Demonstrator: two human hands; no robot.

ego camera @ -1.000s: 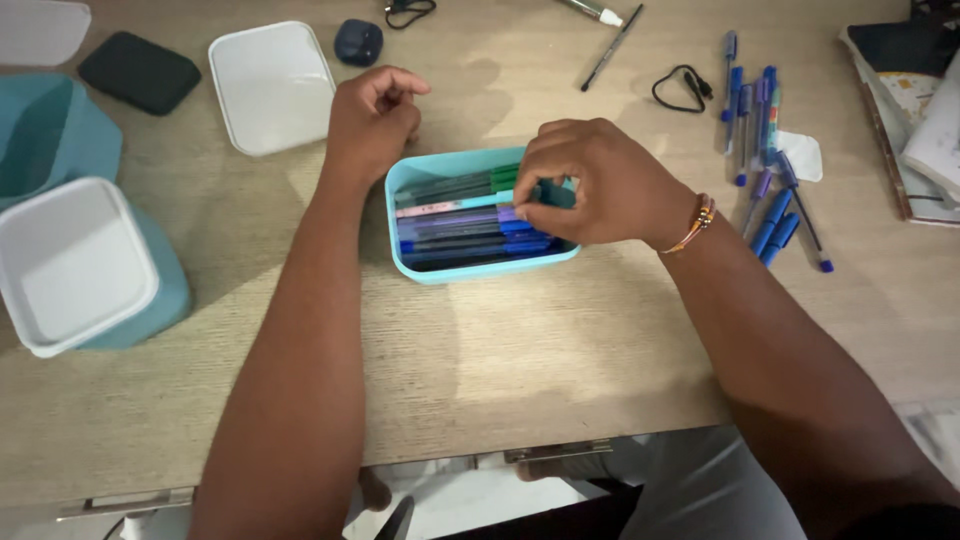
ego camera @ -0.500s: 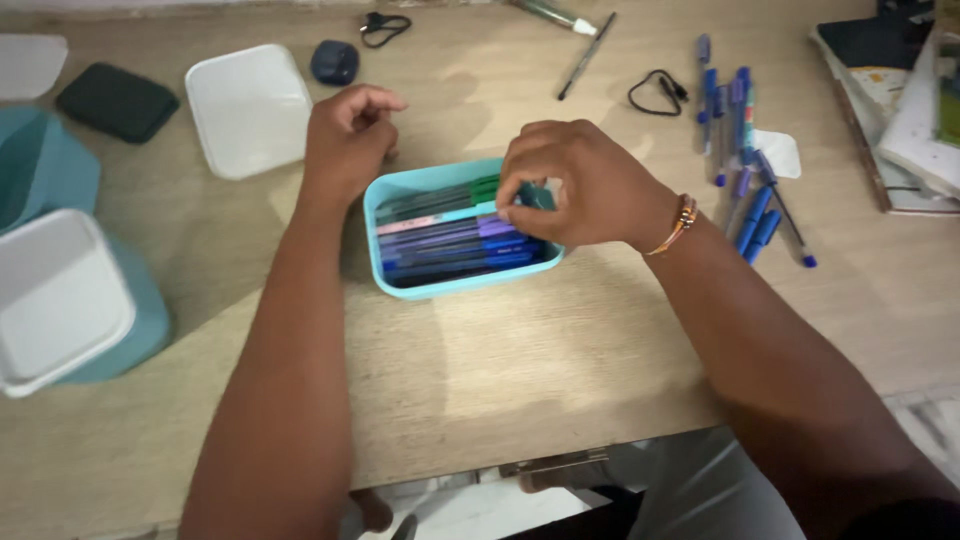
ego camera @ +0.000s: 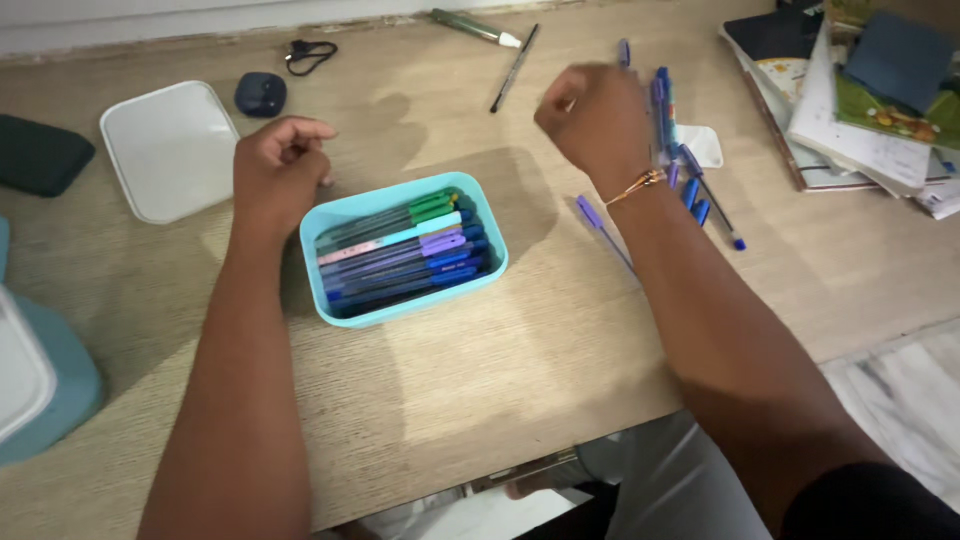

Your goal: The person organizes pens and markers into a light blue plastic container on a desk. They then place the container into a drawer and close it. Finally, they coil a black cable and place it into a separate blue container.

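Observation:
A light blue box (ego camera: 330, 305) sits mid-table, filled with several pens (ego camera: 400, 248) lying side by side, green, pink, purple and blue. My left hand (ego camera: 275, 165) rests loosely curled on the table just behind the box's left end, holding nothing. My right hand (ego camera: 595, 115) is raised to the right of the box, fingers bent, over a scatter of loose blue and purple pens (ego camera: 690, 180). It is blurred and I see nothing in it. A beaded bracelet (ego camera: 640, 183) circles that wrist.
A white lid (ego camera: 165, 150) lies at the back left, with a dark blue pouch (ego camera: 260, 93) and a black cord (ego camera: 305, 50) behind it. A teal container (ego camera: 40, 385) stands at the left edge. Books and papers (ego camera: 860, 90) are stacked at the right.
My right hand has left the box and moved up and right toward the loose pens. The view has shifted, so the box appears further left. My left hand keeps its place.

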